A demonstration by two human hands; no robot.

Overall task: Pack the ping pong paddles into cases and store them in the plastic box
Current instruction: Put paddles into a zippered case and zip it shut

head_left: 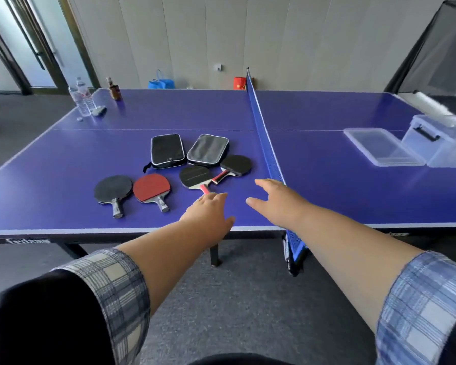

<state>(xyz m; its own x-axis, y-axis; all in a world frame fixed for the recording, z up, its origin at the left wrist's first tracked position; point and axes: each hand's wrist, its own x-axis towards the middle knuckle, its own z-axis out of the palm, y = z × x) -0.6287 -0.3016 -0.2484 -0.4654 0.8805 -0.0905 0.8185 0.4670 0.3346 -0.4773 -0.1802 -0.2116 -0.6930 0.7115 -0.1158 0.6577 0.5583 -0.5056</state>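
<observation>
- Nothing packed yet: four paddles (151, 187) lie loose on the near-left of the table (169, 109).
- Two cases (167, 150) lie flat just beyond them; can't tell if zipped.
- Plastic box (437, 146) sits far right across the net (261, 127), with its lid (382, 146) off beside it.
- Left hand (208, 209) has relaxed fingers and holds nothing; its tips are by the red-handled paddle (195, 176), contact unclear.
- Right hand (274, 198) is spread and empty.
- Left to do: all casing and boxing.

Soft, even daylight fills the room, brightest at the frosted glass door (52, 35) far left. The glossy blue table top (63, 159) carries pale sheen and only faint shadows. Wide-angle distortion bows the table's near edge. The clear plastic box (442, 146) at right looks smeared; the plaid sleeves (111, 293) are soft.
</observation>
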